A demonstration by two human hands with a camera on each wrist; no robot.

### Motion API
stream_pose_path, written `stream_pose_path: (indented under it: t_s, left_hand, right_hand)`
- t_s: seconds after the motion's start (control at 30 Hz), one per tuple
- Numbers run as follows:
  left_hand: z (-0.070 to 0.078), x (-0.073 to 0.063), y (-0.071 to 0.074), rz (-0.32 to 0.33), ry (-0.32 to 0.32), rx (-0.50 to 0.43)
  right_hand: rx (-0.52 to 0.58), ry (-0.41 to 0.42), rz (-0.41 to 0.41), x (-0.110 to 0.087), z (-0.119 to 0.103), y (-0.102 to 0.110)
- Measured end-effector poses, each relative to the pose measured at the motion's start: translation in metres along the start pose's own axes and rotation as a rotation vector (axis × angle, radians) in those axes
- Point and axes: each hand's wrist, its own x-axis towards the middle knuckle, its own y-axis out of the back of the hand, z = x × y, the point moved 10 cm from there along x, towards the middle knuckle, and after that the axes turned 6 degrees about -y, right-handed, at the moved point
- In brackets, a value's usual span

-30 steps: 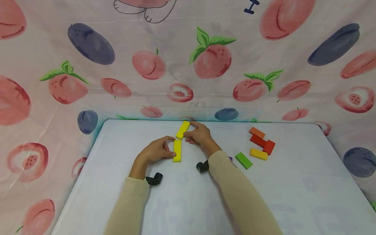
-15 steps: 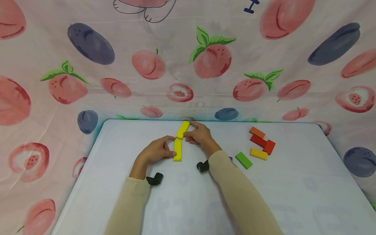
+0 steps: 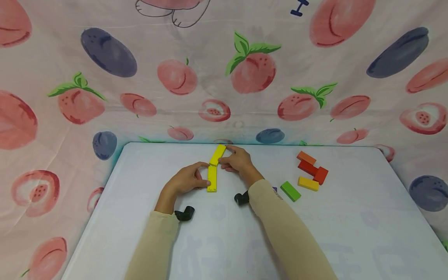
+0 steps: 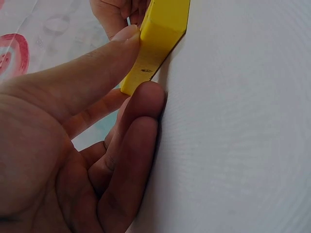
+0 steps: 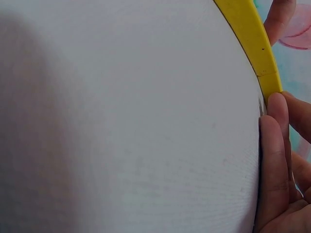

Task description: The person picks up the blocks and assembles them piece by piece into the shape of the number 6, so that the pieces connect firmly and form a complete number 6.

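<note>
Two yellow blocks lie end to end on the white table, meeting at a slight bend. My left hand (image 3: 185,179) holds the near yellow block (image 3: 212,179) along its left side, thumb toward the near end and index finger close to the joint. In the left wrist view the thumb (image 4: 107,60) presses against that block's side, and the other fingers curl below. My right hand (image 3: 238,162) holds the far yellow block (image 3: 217,154) from the right, index finger at its far end. The right wrist view shows a thin seam where the yellow pieces (image 5: 245,29) meet.
To the right lie an orange block (image 3: 306,157), red blocks (image 3: 308,168), a darker yellow block (image 3: 308,183) and a green block (image 3: 290,191). A purple piece (image 3: 275,189) is mostly hidden by the right sleeve. A fruit-patterned cloth (image 3: 238,109) hangs behind the table's far edge.
The near yellow block has shifted slightly away from the person with the left hand, and the gap to the far yellow block has closed. The right hand has stayed in place.
</note>
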Motion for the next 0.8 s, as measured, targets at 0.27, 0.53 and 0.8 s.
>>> stream_pose_path:
  t_s: [0.27,0.53,0.8]
  left_hand:
    - [-0.0003,-0.0002,0.0000,0.000,0.006,0.002]
    - [0.0005,-0.0015,0.0019,0.001,0.002,0.008]
    - [0.0073,-0.0014,0.0068,0.012,0.006,0.009]
  right_hand:
    - [-0.002,0.000,0.003,-0.0004,-0.0002,0.0006]
    - [-0.009,-0.002,-0.016,-0.0007,-0.0016,-0.0013]
    - [0.052,0.005,-0.068,-0.0028,0.0024,0.0010]
